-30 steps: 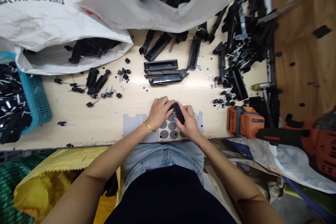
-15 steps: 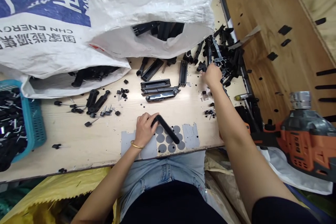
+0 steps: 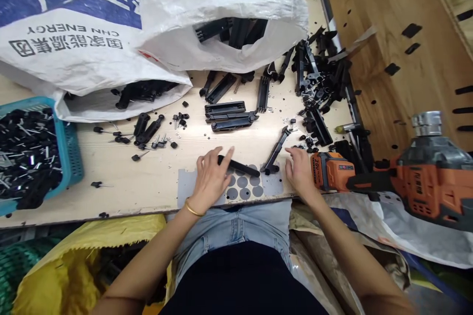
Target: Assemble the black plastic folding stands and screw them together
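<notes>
My left hand point(image 3: 210, 177) rests on the wooden table point(image 3: 148, 182) with fingers spread, its fingertips lying over one end of a long black plastic bar point(image 3: 242, 168). The bar lies across a grey sheet point(image 3: 269, 185) with dark round stickers near the front edge. A second black part point(image 3: 276, 150) with a small metal end lies slanted just right of the bar. My right hand point(image 3: 298, 170) is beside that part's lower end, fingers loosely apart and holding nothing.
Two white woven sacks point(image 3: 221, 5) with black parts lie at the back. A blue basket point(image 3: 70, 157) of screws stands at the left. A pile of black parts point(image 3: 318, 88) and an orange cordless drill point(image 3: 424, 182) are at the right. Loose screws point(image 3: 155, 140) are scattered mid-table.
My right hand came back from the pile at the right, and a black part now lies beside it. My left hand opened and flattened over the bar. The view shifted slightly.
</notes>
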`<state>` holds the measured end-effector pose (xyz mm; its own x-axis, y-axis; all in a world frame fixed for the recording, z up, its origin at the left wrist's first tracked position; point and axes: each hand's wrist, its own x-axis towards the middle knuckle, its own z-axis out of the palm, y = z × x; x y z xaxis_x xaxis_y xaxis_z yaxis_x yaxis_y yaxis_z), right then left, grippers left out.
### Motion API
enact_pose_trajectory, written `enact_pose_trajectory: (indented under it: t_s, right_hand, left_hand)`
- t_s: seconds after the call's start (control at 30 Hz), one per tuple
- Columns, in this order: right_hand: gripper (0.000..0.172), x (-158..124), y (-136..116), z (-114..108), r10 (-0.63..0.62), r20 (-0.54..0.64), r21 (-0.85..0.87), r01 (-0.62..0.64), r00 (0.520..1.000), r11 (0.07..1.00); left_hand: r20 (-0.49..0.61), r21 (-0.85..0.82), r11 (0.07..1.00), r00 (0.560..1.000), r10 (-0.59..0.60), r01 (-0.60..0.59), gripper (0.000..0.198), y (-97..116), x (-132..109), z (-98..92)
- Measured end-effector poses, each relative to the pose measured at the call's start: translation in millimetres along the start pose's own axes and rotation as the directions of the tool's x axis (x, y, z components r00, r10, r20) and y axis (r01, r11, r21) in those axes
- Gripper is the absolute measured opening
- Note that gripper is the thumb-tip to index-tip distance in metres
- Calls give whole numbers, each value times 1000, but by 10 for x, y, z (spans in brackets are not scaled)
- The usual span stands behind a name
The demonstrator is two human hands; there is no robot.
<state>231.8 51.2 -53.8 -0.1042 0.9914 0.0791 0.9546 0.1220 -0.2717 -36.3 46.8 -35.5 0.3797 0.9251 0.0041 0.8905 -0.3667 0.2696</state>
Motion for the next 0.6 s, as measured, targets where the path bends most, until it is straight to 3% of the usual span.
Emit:
enact_pose_trajectory:
  t_s: [0.03,0.1,0.17,0.2,0.27,0.33,0.37,0.4,0.43,0.5,0.53,0.6]
  right_hand:
    - [27,-22,-45,-16,152,45,32,-153,987,988]
    - [37,18,-184,-47,384,205,2,-393,900,920]
    - [44,138,-313,-62,509,323,-77,-513,798,855]
    - [43,207,-350,-65,536,346,-97,-539,770,837]
    - [33,318,-363,-76,516,386,-58,-538,764,841]
    - [22,357,-339,-93,428,421,136,-522,800,842]
    - [19,347,-340,-100,372,426,310,-520,825,796]
    - [19,324,-361,-103,323,416,512,-512,850,690]
    - [19,292,-407,-101,295,397,693,-495,869,524]
    - [22,222,-572,-76,317,375,881,-441,871,168]
    - [24,193,-676,-55,348,387,902,-430,854,50]
    - [29,160,-883,-5,390,431,891,-452,814,-41]
  left_hand:
    - [36,-14,992,991,127,-127,64,3,69,0]
    - [134,-35,950,940,313,-311,49,23,244,40]
    - [218,-27,929,905,366,-369,30,52,400,84]
    - [240,-23,935,906,348,-353,21,64,449,94]
    - [238,-74,966,936,260,-249,14,70,466,84]
    - [204,-231,967,966,158,-109,19,65,386,63]
    - [186,-331,942,976,117,-50,20,69,322,61]
    - [166,-427,904,983,80,-1,21,83,252,68]
    - [153,-508,860,988,39,45,20,109,182,85]
    - [162,-623,767,985,-64,152,18,191,61,137]
    - [181,-660,722,977,-115,208,17,242,14,164]
    - [220,-700,653,957,-188,289,15,343,-51,201]
